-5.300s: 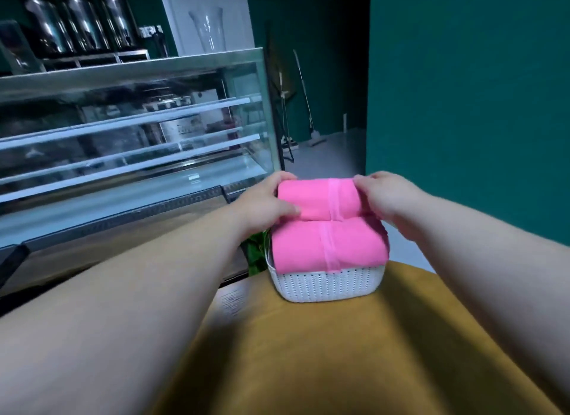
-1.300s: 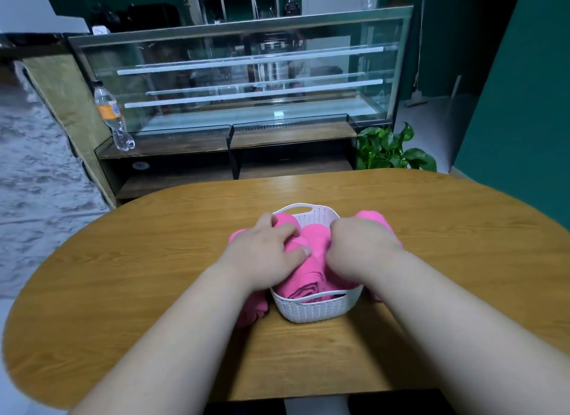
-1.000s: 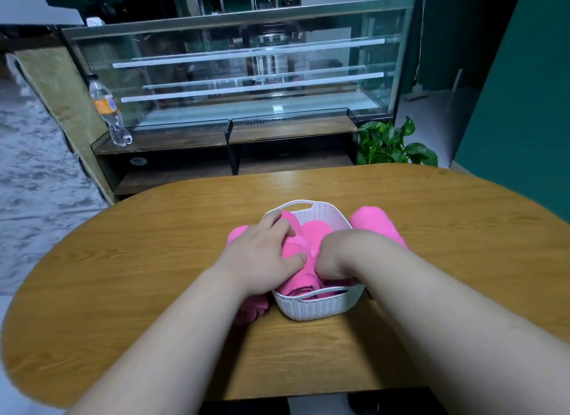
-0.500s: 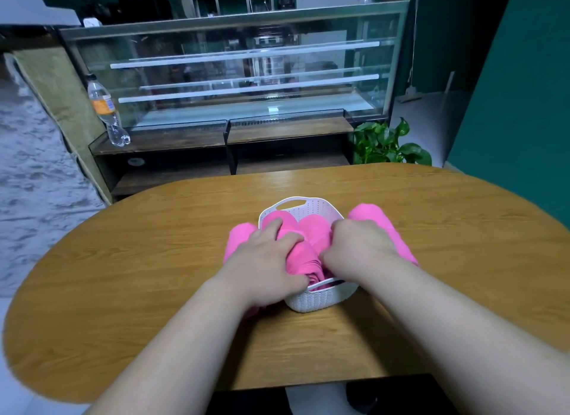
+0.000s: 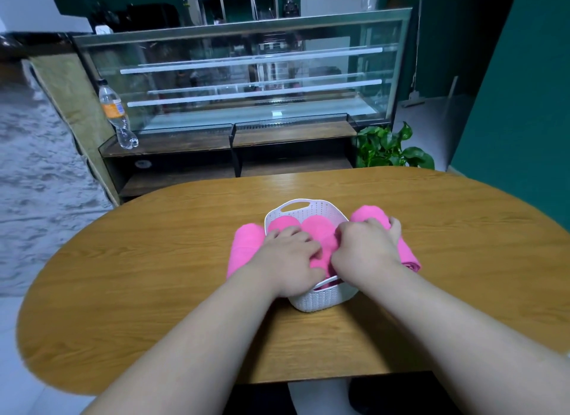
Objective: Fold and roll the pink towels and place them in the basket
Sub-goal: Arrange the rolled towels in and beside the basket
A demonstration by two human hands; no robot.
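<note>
A white perforated basket (image 5: 320, 300) stands in the middle of the oval wooden table (image 5: 154, 275). Two pink towel rolls (image 5: 317, 229) lie inside it, side by side. Another pink roll (image 5: 246, 248) lies on the table against the basket's left side, and one more (image 5: 367, 214) against its right side. My left hand (image 5: 287, 257) lies on the left roll in the basket with its fingers curled into the cloth. My right hand (image 5: 364, 251) reaches across the basket's right rim, and its fingers curl over the outer roll on the right.
Beyond the table stands a long glass display case (image 5: 246, 75) with a dark wooden shelf in front. A plastic bottle (image 5: 115, 112) stands at the shelf's left end. A green potted plant (image 5: 388, 149) sits by the teal wall on the right.
Five seconds ago both hands held stacked rolls in the basket at a table edge. In the last second my right hand slid from the basket's towels onto the right outer roll.
</note>
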